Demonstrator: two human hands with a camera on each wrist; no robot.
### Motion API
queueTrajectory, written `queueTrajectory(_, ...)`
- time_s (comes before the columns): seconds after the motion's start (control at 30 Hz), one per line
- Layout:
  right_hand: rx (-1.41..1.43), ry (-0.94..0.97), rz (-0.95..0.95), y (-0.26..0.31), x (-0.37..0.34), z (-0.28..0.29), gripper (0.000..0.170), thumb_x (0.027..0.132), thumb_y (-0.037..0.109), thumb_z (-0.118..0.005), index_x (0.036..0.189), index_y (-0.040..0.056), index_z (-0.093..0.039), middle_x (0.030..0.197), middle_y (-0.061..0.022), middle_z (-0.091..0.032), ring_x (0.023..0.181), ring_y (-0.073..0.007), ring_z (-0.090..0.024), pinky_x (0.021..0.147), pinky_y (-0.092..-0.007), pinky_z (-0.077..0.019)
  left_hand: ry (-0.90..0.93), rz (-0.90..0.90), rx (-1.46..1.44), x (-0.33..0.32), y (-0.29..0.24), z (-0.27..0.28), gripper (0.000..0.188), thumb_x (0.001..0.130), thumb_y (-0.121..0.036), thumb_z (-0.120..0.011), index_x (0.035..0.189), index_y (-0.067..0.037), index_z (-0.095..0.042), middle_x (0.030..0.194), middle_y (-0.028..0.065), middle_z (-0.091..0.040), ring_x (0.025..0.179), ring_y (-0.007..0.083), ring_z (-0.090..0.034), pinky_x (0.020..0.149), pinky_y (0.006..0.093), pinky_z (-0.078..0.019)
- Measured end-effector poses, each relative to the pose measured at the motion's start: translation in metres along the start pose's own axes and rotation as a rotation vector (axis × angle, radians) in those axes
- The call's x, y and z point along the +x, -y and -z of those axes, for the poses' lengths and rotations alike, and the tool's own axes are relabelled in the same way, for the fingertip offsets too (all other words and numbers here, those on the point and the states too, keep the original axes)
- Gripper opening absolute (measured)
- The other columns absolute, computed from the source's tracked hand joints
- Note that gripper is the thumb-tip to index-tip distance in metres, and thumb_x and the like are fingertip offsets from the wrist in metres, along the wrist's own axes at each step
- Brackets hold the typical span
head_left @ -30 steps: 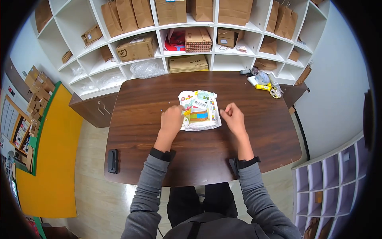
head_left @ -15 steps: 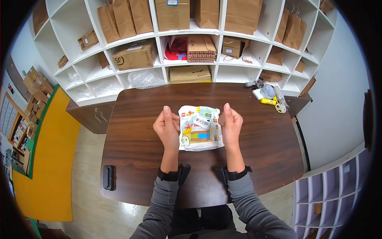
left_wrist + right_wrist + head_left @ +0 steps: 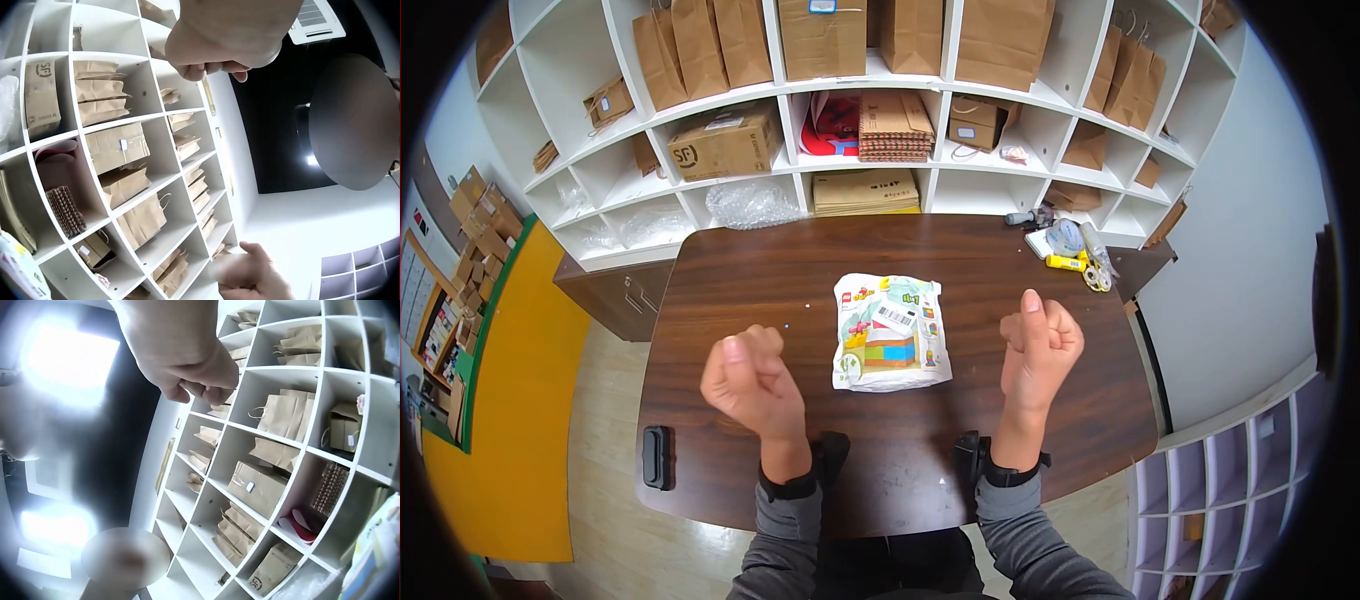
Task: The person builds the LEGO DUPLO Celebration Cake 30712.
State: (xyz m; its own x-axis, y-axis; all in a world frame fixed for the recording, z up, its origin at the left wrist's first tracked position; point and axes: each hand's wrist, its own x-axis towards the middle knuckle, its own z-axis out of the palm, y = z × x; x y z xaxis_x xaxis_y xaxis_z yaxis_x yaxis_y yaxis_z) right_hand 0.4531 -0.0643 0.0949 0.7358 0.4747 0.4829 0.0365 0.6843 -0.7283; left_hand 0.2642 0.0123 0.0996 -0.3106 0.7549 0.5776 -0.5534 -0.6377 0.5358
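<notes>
A white printed LEGO bag with a barcode sticker lies flat in the middle of the dark wooden table. To its left my left hand is raised with fingers curled and thumb on top, holding nothing that shows. My right hand is curled the same way to the right of the bag, also with nothing visible in it. Neither hand touches the bag. Both hands appear raised against the shelves in the wrist views, where the bag's edge shows low at the left wrist view's corner.
Tape rolls and a yellow tube lie at the table's back right corner. A black case rests near the left edge. White shelving with paper bags and cartons stands behind the table. Tiny bits lie left of the bag.
My hands first reached to either side of the bag, then came up beside it with curled fingers. Now they have moved apart, away from it. The bag still lies on the table.
</notes>
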Motion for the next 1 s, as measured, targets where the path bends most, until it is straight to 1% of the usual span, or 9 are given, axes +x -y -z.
queueTrajectory(0.13,0.026,-0.032,0.036,0.01,0.003,0.008,0.052,0.085,0.0,-0.059,0.057,0.0153,-0.017,0.054,0.0076,-0.025,0.047,-0.0027,-0.02,0.042,-0.0219,-0.0153,0.081,0.044,-0.048,0.01,-0.013,0.012,0.041,0.094,-0.014,-0.039,0.053,-0.009,-0.036,0.042,-0.0024,-0.026,0.042,0.0059,-0.019,0.045,0.0239,-0.0195)
queueTrajectory(0.27,0.04,-0.049,0.051,0.01,0.004,0.008,0.052,0.085,0.0,-0.059,0.058,0.0155,-0.017,0.054,0.0078,-0.024,0.047,-0.0027,-0.018,0.042,-0.0223,-0.0145,0.052,0.073,-0.081,0.014,-0.011,0.014,0.041,0.093,-0.014,-0.04,0.053,-0.009,-0.036,0.042,-0.0025,-0.026,0.041,0.0058,-0.018,0.045,0.0237,-0.0195)
queueTrajectory(0.33,0.04,-0.017,0.047,0.007,0.005,0.008,0.052,0.085,0.002,-0.059,0.058,0.0158,-0.018,0.053,0.0079,-0.023,0.046,-0.0026,-0.018,0.042,-0.0227,-0.014,0.074,0.017,0.028,0.012,-0.008,0.013,0.04,0.093,-0.014,-0.041,0.053,-0.009,-0.035,0.042,-0.0026,-0.025,0.041,0.0059,-0.018,0.045,0.0235,-0.0195)
queueTrajectory(0.47,0.059,-0.019,0.039,0.008,0.006,0.009,0.052,0.086,0.003,-0.059,0.058,0.0159,-0.017,0.053,0.0079,-0.023,0.046,-0.0025,-0.017,0.042,-0.023,-0.0135,0.076,0.021,0.045,0.01,-0.011,0.01,0.04,0.092,-0.014,-0.042,0.054,-0.009,-0.035,0.042,-0.0028,-0.025,0.041,0.0058,-0.019,0.045,0.0233,-0.0195)
queueTrajectory(0.57,0.074,-0.022,0.035,0.011,0.006,0.009,0.052,0.086,0.003,-0.059,0.058,0.0161,-0.017,0.053,0.008,-0.024,0.046,-0.0025,-0.017,0.042,-0.0232,-0.0132,0.06,0.002,0.039,0.009,-0.013,0.011,0.041,0.093,-0.012,-0.041,0.052,-0.008,-0.037,0.04,-0.0024,-0.029,0.04,0.0054,-0.021,0.045,0.0241,-0.0195)
queueTrajectory(0.67,0.117,-0.023,-0.007,0.013,0.002,0.005,0.052,0.086,0.002,-0.059,0.058,0.0156,-0.017,0.053,0.0079,-0.024,0.047,-0.0027,-0.018,0.042,-0.0227,-0.0143,0.081,-0.003,0.008,0.007,-0.017,0.009,0.041,0.093,-0.012,-0.04,0.052,-0.008,-0.037,0.04,-0.0025,-0.029,0.04,0.0055,-0.021,0.045,0.0242,-0.0194)
queueTrajectory(0.77,0.084,0.038,-0.039,0.015,-0.004,0.001,0.051,0.085,0.002,-0.061,0.058,0.0139,-0.018,0.053,0.0069,-0.027,0.049,-0.0035,-0.022,0.043,-0.0209,-0.0184,0.135,0.003,0.003,0.003,-0.02,0.008,0.04,0.093,-0.013,-0.04,0.053,-0.01,-0.036,0.042,-0.0021,-0.029,0.042,0.0059,-0.02,0.046,0.0239,-0.0204)
queueTrajectory(0.83,0.065,0.07,-0.022,0.019,-0.004,-0.001,0.052,0.084,0.003,-0.061,0.058,0.0138,-0.018,0.053,0.0065,-0.027,0.049,-0.0037,-0.023,0.043,-0.0209,-0.0191,0.158,-0.009,0.03,0.003,-0.02,0.006,0.04,0.093,-0.013,-0.04,0.054,-0.009,-0.036,0.042,-0.0021,-0.029,0.042,0.0059,-0.021,0.046,0.0239,-0.0203)
queueTrajectory(1.0,0.038,0.08,-0.019,0.027,0.002,0.009,0.052,0.084,0.003,-0.061,0.058,0.014,-0.018,0.052,0.0064,-0.027,0.049,-0.0037,-0.023,0.043,-0.0208,-0.0192,0.136,0.0,0.062,-0.002,-0.021,0.004,0.041,0.092,-0.012,-0.041,0.052,-0.008,-0.037,0.039,-0.0025,-0.03,0.04,0.0053,-0.021,0.045,0.0245,-0.0195)
